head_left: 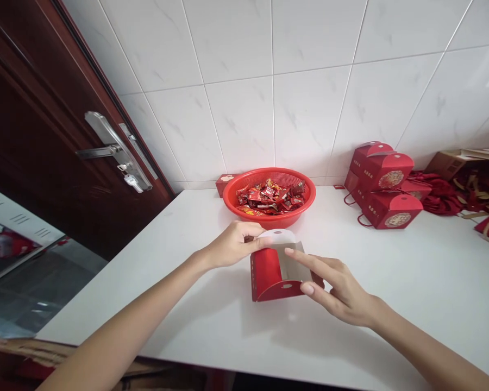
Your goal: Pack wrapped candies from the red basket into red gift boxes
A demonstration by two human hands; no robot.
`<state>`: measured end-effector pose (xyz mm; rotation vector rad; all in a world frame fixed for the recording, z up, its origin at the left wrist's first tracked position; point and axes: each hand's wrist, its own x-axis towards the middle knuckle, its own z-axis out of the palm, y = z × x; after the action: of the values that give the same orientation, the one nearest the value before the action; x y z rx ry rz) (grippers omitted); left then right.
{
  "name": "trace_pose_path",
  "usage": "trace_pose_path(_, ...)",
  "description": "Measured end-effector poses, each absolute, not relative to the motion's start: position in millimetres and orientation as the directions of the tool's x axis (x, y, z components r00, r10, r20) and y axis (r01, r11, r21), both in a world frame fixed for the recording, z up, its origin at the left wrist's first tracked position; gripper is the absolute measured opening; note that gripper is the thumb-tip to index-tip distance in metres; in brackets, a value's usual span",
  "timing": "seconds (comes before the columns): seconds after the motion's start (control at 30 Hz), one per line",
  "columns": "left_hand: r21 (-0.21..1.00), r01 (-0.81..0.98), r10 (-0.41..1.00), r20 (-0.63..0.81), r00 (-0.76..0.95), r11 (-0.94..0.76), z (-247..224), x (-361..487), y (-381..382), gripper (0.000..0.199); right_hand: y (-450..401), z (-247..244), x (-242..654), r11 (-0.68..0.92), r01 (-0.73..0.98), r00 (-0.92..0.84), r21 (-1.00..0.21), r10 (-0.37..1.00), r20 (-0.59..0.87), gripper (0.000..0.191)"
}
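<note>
A red paper box (267, 271) with rounded end flaps and a pale inside stands partly open on the white table (195, 331). My left hand (238, 244) grips its far left edge, thumb over the rim by the far flap. At its right side is my right hand (334, 282), fingers apart, the index finger over the opening and the thumb by the near flap's right corner. Just beyond the box sits a red plastic basket (269, 218) holding many small red wrapped packets (269, 195).
Several finished red boxes (391, 176) are stacked at the back right, beside dark red fabric (442, 193) and a brown carton (450, 163). Behind the basket a small red box (224, 185) touches the tiled wall. A dark door (36, 108) with keys stands at the left.
</note>
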<state>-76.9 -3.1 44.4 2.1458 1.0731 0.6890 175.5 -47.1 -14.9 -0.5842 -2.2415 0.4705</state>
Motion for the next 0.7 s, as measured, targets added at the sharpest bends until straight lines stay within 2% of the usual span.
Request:
trace_pose_path(0.07, 0.761, 0.509, 0.861, 0.128, 0.492, -0.404, 38, -74, -6, 0.030, -48, -16, 174, 0.801, 0.293, -0.587, -0.522, 0.581, 0.563, 0.039)
trace_pose_path(0.1, 0.774, 0.513, 0.882, 0.119, 0.456, -0.370, 36, -74, -6, 0.029, -48, -17, 173, 0.776, 0.302, -0.575, -0.553, 0.611, 0.544, 0.035)
trace_pose_path(0.2, 0.767, 0.543, 0.920, 0.153, 0.361, -0.341, 30, -76, -6, 0.038, -50, -20, 169, 0.700, 0.314, -0.548, -0.641, 0.685, 0.480, 0.028)
trace_pose_path(0.3, 0.696, 0.616, 0.920, 0.182, 0.346, -0.369, 24, -77, -4, 0.022, -53, -22, 165, 0.653, 0.329, -0.540, -0.682, 0.723, 0.431, 0.028)
trace_pose_path(0.43, 0.570, 0.714, 0.905, 0.146, 0.400, -0.407, 21, -74, -6, 0.019, -54, -26, 163, 0.595, 0.354, -0.517, -0.722, 0.768, 0.379, 0.028)
trace_pose_path(0.57, 0.498, 0.789, 0.923, 0.066, 0.379, -0.359, 26, -70, -14, 0.046, -53, -27, 166, 0.576, 0.380, -0.437, -0.723, 0.801, 0.409, 0.026)
trace_pose_path(0.7, 0.565, 0.743, 0.922, 0.089, 0.378, -0.359, 31, -68, -17, 0.045, -50, -28, 171, 0.565, 0.410, -0.338, -0.716, 0.823, 0.456, 0.025)
